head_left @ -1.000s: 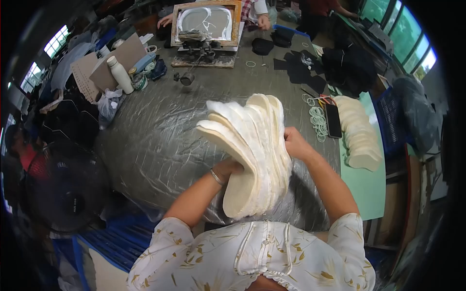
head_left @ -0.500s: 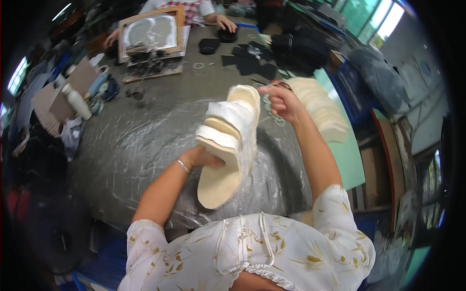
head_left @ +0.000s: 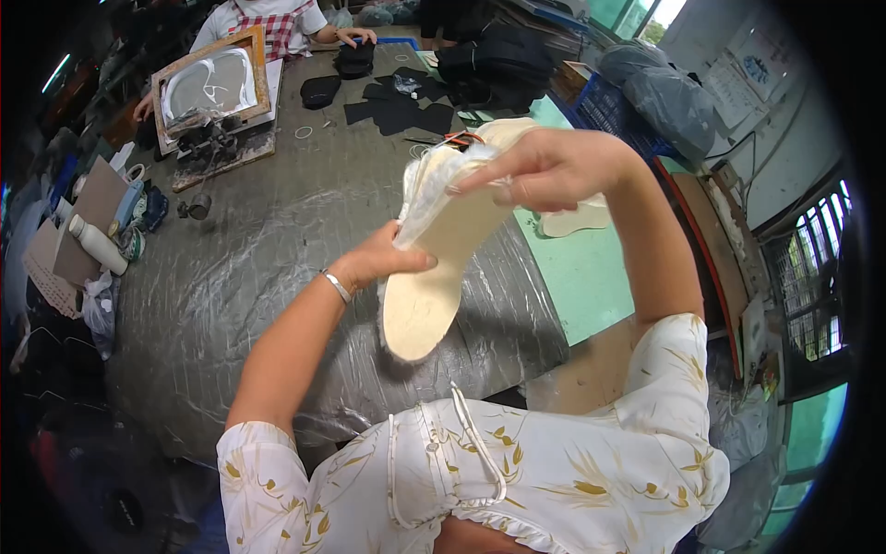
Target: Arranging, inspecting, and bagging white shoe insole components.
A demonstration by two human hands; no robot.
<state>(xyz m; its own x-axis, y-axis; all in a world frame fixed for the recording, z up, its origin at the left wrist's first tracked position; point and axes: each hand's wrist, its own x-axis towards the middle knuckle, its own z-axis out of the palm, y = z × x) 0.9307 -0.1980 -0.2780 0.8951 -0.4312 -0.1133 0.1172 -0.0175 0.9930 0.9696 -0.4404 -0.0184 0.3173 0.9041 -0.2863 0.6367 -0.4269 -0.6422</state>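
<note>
Above the plastic-wrapped table, both hands grasp the stack of cream insoles: left hand underneath, right hand pinching at 12 o'clock. Since 1 second ago, the fanned stack has closed into a tight bundle.

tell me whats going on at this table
A person holds a stack of cream, foot-shaped foam insoles up over a table covered in crinkled clear plastic sheeting. The left hand grips the stack at its middle, while the right hand pinches its upper end. More cream insoles lie on a green mat beyond. Across the table, another person works beside a wooden-framed screen.
</note>
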